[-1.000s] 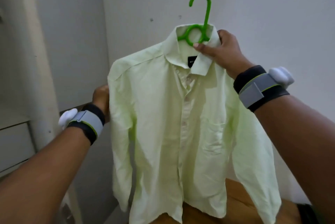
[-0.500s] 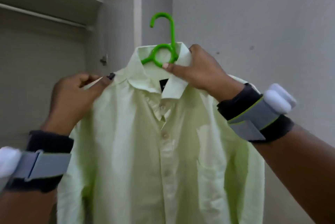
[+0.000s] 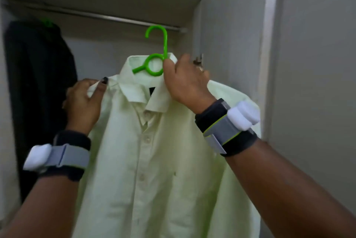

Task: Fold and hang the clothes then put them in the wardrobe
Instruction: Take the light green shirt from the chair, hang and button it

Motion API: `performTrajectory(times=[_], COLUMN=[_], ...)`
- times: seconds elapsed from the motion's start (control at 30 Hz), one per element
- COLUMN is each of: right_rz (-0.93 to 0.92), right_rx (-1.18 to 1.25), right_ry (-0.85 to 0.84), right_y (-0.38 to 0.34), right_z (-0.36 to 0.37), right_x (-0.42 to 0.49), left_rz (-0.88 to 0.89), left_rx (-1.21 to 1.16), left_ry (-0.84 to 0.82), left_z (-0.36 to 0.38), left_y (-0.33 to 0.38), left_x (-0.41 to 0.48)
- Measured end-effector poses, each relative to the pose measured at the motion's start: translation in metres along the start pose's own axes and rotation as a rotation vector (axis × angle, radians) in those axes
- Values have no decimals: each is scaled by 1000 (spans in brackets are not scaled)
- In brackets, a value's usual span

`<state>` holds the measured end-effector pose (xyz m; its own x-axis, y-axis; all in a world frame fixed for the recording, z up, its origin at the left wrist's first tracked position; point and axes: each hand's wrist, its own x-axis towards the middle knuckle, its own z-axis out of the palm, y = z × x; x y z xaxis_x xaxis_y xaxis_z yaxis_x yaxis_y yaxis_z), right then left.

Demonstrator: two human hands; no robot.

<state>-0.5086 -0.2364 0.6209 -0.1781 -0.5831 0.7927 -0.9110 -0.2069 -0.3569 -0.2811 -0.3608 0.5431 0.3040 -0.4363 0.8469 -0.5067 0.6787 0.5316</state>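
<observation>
In the wardrobe (image 3: 231,26) a dark garment (image 3: 38,83) hangs, seemingly done. The pale green shirt (image 3: 154,160) is on its green hanger (image 3: 154,64), hook near the rail (image 3: 107,17) but not yet hung. The right grip (image 3: 185,81) clutches hanger and collar, and the left grip (image 3: 82,101) pinches the shoulder.

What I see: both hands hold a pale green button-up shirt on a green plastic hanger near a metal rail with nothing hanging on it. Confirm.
One error: the metal rail is not bare; the head view shows a dark garment hanging at its left. The left hand and right hand do hold the pale green button-up shirt on the green plastic hanger.
</observation>
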Motion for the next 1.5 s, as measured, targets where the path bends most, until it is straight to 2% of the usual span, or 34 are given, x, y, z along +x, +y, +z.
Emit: performTrajectory(times=[0.1,0.27,0.37,0.43,0.5,0.67,0.73,0.87,1.0,1.1,1.23,1.37,1.5], right_rz=[13,88,65,93,65,8,13,47,24,-9,-99,-245,-401], right_rx=[-3,143,190,193,229,466,563,741,817,817,704,480,523], right_ry=[4,-71,-81,-156,-211,-289,-256,-305,-305,-323,-308,-247,-296], right_y=[-3,1,12,31,42,43,48,57,46,41,25,15,6], right_z=[35,104,147,166,189,234,261,317,331,352,358,368,380], right_x=[16,54,81,89,108,178,220,302,335,354,351,351,354], left_rz=[14,67,71,24,23,-49,-8,46,56,12,-3,-49,-85], left_rx=[77,266,511,710,807,830,813,842,949,921,825,885,979], left_ry=[21,-24,-1,-47,-86,-114,-94,-83,-175,-240,-213,-163,-126], left_z=[-10,-24,-9,11,27,53,61,73,90,93,86,81,76], left_y=[-11,-22,-26,-21,-31,-54,-61,-76,-80,-95,-107,-108,-112], left_x=[14,39,44,35,36,90,120,171,214,236,253,274,303])
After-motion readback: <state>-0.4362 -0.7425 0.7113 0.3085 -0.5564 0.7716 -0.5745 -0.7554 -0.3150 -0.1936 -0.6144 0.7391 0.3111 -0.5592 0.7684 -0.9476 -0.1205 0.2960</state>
